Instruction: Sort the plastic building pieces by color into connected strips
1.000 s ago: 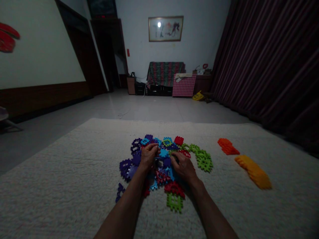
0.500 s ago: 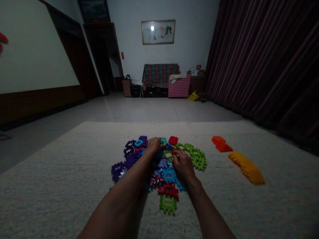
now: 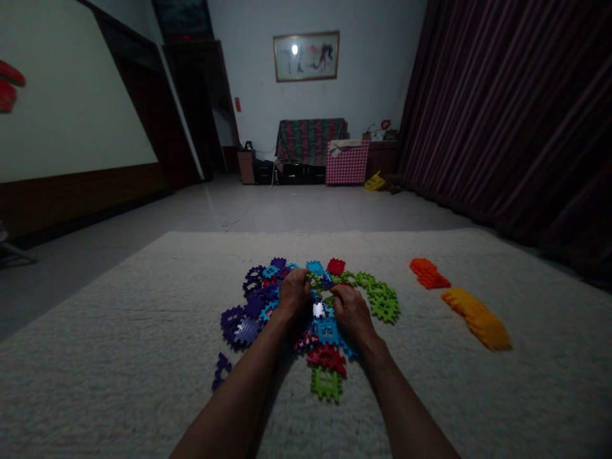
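A loose heap of square plastic building tiles with notched edges lies between and around my hands. Over its middle is my left hand [image 3: 295,294], fingers curled down among the tiles; what they pinch is hidden. My right hand [image 3: 352,310] is closed at the heap's right side, fingertips bent inward, and I cannot make out what is in it. Purple tiles [image 3: 233,319] spread to the left, green tiles [image 3: 384,305] to the right. A red tile [image 3: 336,266] lies at the back. Nearer me are a light blue tile [image 3: 327,331], a dark red tile [image 3: 326,358] and a green tile [image 3: 326,384].
Two sorted rows lie on the pale mat [image 3: 411,395] at the right: orange-red tiles [image 3: 429,274] and yellow-orange tiles [image 3: 477,320]. A single purple tile [image 3: 220,370] rests beside my left forearm. Far back stands a cloth-covered cabinet [image 3: 312,141]; a dark curtain [image 3: 497,108] hangs at the right.
My left hand has drawn back slightly toward me, uncovering a light blue tile behind it. The right hand stays nearly in place. The view has shifted a little, showing the lone purple tile.
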Demonstrator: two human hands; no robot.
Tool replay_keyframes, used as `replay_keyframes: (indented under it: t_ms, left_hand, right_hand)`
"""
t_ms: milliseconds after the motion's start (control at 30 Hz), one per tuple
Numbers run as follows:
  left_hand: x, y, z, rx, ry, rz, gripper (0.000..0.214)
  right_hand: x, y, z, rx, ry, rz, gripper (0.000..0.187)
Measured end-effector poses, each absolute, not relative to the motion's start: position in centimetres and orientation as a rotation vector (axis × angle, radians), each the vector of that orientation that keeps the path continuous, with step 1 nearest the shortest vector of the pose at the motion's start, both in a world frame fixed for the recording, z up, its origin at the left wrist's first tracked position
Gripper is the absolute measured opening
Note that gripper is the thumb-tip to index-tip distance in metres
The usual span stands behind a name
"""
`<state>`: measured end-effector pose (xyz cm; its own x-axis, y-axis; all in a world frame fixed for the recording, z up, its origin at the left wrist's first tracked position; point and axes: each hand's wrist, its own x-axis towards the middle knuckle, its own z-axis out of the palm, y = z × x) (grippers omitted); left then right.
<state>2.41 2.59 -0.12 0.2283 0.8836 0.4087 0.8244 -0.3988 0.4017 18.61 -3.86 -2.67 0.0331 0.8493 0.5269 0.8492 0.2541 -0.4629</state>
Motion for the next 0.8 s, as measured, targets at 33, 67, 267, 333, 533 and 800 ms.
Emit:
replay_keyframes:
  t_ms: [33, 67, 267, 333, 533, 800]
  left_hand:
    - [1.9, 2.2, -0.2, 2.346, 1.663, 0.956, 0.03]
    - [1.5, 1.9, -0.4, 2.322, 1.654, 1.0, 0.032]
    - [0.7, 1.4, -1.3, 2.289, 1.502, 1.124, 0.038]
    - [0.9, 1.3, -1.4, 2.342, 1.381, 1.111, 0.038]
    - [1.3, 0.7, -0.8, 2.583, 1.104, 0.764, 0.04]
    - [0.3, 0.9, 0.2, 2.53, 1.337, 0.569, 0.043]
  right_hand:
    - [18.5, -3.9, -2.6, -1.556, -1.787, 0.007, 0.031]
    - [18.5, -3.9, -2.6, -1.556, -1.797, 0.013, 0.033]
    - [18.0, -4.5, -1.7, -1.68, -1.879, 0.085, 0.04]
    - [18.0, -4.7, -1.3, -1.719, -1.939, 0.105, 0.043]
    - [18.0, -5.5, 0.0, -1.803, -2.078, 0.195, 0.048]
    - [18.5, -5.6, 0.2, -1.829, -2.037, 0.165, 0.045]
